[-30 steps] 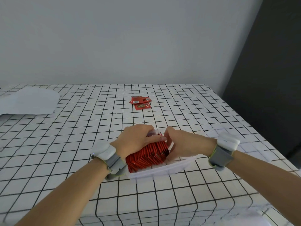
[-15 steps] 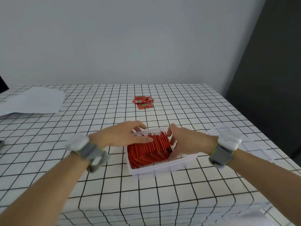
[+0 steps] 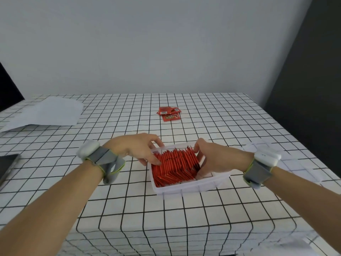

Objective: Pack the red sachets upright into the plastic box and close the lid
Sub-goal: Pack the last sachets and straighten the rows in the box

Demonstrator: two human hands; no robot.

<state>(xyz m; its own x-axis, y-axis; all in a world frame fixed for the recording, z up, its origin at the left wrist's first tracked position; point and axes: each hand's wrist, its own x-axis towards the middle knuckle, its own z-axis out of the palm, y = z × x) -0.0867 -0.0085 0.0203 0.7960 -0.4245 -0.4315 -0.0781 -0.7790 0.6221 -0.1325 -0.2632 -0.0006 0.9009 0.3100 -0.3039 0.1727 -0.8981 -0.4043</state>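
Observation:
A clear plastic box (image 3: 193,189) stands on the checked tablecloth just in front of me. A dense row of red sachets (image 3: 175,165) stands upright in it, filling the left and middle. My left hand (image 3: 136,148) curls over the box's far left corner, thumb and fingertips on the left end of the row. My right hand (image 3: 215,159) reaches into the box and grips the row's right end. A few loose red sachets (image 3: 168,113) lie flat farther back on the table. The clear lid (image 3: 302,167) lies flat to the right, partly under my right wrist.
A white sheet of paper (image 3: 46,113) lies at the back left. A dark flat device (image 3: 7,167) pokes in at the left edge. The table's front edge runs just below my forearms, and a dark wall closes the right side.
My left hand has drawn back from on top of the row to its left end at the box corner. My right hand has stayed at the row's right end.

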